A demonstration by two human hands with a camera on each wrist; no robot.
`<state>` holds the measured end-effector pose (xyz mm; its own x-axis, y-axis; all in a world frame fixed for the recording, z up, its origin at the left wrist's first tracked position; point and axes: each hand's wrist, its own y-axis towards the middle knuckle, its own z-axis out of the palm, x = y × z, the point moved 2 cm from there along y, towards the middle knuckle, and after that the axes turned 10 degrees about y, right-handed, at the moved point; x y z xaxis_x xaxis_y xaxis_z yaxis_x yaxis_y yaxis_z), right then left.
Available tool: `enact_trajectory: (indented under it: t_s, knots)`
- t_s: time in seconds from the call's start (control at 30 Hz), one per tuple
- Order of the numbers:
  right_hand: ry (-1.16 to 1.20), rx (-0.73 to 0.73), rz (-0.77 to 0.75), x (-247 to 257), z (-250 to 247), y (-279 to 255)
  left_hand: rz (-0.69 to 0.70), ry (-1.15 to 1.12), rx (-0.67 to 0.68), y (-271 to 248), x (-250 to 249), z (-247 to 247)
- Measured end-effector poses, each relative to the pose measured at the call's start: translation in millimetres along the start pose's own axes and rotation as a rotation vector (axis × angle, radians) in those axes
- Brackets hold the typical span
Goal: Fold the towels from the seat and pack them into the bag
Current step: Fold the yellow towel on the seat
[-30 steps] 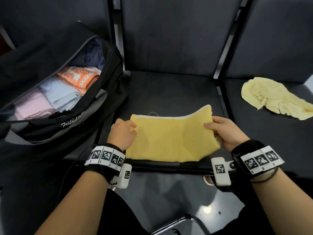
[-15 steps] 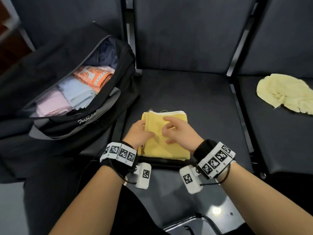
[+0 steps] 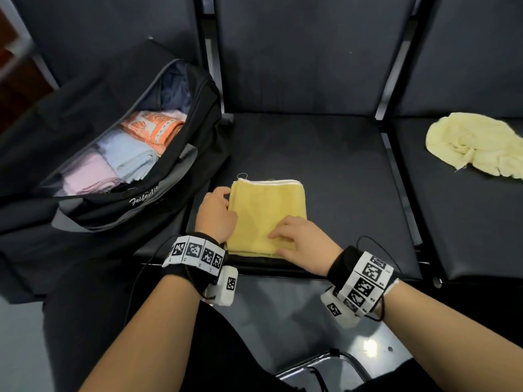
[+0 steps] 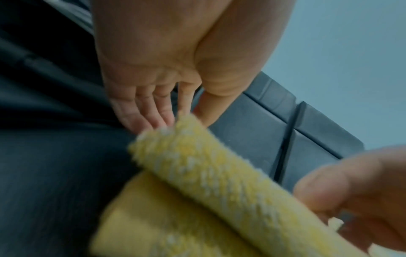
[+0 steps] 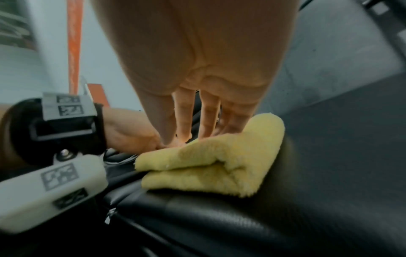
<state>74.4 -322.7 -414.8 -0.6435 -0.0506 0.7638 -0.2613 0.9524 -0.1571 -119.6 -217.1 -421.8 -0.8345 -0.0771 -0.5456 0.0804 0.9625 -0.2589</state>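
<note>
A yellow towel (image 3: 268, 205), folded to a small square, lies near the front edge of the middle seat (image 3: 334, 171). My left hand (image 3: 216, 210) is at the towel's left edge and pinches it between thumb and fingers; the fingertips are hidden behind the fold (image 4: 208, 182) in the left wrist view. Resting flat on the near right part of the towel (image 5: 219, 156) is my right hand (image 3: 302, 241), its straight fingers (image 5: 184, 118) pressing down. A pale yellow towel (image 3: 475, 145) lies crumpled on the right seat. The open black bag (image 3: 135, 199) stands on the left seat.
The bag holds folded pink (image 3: 87, 174), light blue (image 3: 127, 157) and orange (image 3: 154, 128) towels, with dark cloth behind them. Seat backs rise behind all three seats. A metal chair frame (image 3: 325, 360) sits on the floor near my legs.
The towel went from a wide strip held at both ends to a small square. My right hand has slid from the towel's middle to its near right corner. The view shifted left.
</note>
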Motion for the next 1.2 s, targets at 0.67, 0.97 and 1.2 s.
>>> enact_trajectory:
  t_s: [0.67, 0.97, 1.2]
  knots:
    - [0.045, -0.278, 0.019, -13.1, -17.6, 3.6, 0.380, 0.576, 0.104, -41.9, -33.5, 24.4]
    - [-0.155, -0.175, 0.050, -34.5, -8.9, -1.3, 0.344, 0.428, 0.124, -31.5, -21.2, 20.0]
    - [0.218, -0.348, 0.166, -43.5, -36.5, 5.7, 0.255, 0.102, 0.152, -15.8, -5.9, 9.7]
